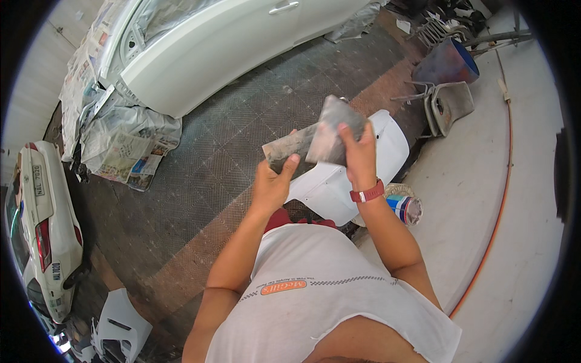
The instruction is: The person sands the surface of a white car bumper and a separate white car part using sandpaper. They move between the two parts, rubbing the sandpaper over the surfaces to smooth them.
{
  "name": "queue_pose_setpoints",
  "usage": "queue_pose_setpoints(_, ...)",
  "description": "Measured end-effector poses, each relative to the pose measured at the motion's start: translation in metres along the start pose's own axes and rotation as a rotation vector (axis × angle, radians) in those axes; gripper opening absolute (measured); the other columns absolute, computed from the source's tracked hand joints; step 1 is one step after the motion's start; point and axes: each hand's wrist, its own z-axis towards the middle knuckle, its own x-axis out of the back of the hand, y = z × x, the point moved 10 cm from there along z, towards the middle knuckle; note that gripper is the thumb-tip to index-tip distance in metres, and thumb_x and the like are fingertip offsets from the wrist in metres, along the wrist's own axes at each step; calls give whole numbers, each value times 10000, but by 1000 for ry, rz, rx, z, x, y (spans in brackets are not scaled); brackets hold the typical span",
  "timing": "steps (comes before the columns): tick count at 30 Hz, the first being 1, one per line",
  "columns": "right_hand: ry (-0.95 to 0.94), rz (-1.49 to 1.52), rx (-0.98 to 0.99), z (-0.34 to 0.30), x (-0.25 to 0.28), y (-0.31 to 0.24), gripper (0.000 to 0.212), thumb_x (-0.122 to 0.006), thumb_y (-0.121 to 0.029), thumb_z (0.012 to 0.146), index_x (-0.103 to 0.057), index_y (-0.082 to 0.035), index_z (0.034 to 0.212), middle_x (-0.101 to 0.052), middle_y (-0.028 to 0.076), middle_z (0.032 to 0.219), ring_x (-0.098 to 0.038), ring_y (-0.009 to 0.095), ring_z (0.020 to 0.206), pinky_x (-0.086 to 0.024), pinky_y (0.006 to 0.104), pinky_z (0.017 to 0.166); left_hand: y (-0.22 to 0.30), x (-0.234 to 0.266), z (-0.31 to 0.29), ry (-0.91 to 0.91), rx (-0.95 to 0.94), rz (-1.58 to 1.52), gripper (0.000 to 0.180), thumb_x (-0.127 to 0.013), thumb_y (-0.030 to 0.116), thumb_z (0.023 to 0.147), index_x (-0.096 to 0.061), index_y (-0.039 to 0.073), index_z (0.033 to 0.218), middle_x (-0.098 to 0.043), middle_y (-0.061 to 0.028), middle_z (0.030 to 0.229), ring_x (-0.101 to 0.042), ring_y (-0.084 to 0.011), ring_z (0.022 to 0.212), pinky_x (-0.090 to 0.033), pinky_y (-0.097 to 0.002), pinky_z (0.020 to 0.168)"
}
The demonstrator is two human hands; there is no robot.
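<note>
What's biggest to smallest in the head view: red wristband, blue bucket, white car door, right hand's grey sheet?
1. White car door
2. Blue bucket and grey sheet look too alike to rank
3. Red wristband

The person's left arm [239, 248] and right arm [390, 236] reach forward, elbows [227, 289] bent. The left hand [272, 183] and right hand [361, 158] are close together, both gripping with their thumbs [292, 161] on top. The right hand is a bit farther out.
</note>
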Motion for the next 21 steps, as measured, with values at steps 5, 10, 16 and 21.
queue_pose_setpoints(5, -185, -140, -12, -5, -28, -2, 369, -749, -182, 1009, -576, 5, 1276, -688, 111, 1193, -645, 172, 1079, -542, 339, 951, -6, -1, 0, -139, 180, 223, 379, -756, 225, 1034, -691, -38, 1299, -754, -80, 1242, -681, -162, 1117, -535, -347, 977)
queue_pose_setpoints(10, -441, -351, 113, -19, -56, -34, 375, -756, -195, 1004, -577, -7, 1274, -703, 132, 1161, -660, 193, 1070, -537, 368, 960, -15, 3, -5, -330, 268, 67, 360, -786, 186, 1005, -693, -18, 1287, -765, -82, 1195, -693, -168, 1100, -540, -359, 986)
queue_pose_setpoints(16, -144, -448, 264, 11, -18, -45, 405, -764, -189, 1002, -566, 10, 1295, -709, 178, 1171, -709, 245, 1082, -561, 389, 950, -21, 17, -3, -160, 260, -256, 501, -710, 166, 1055, -582, 29, 1519, -685, -102, 1423, -616, -200, 1328, -458, -393, 1181)
queue_pose_setpoints(21, 65, 336, -253, 6, 10, 38, 465, -757, -194, 1030, -550, -18, 1407, -718, 97, 1149, -714, 180, 1085, -617, 342, 914, -21, 37, -2, 105, 171, -524, 627, -695, 176, 1061, -453, 69, 1630, -535, -106, 1612, -508, -259, 1479, -404, -467, 1253)
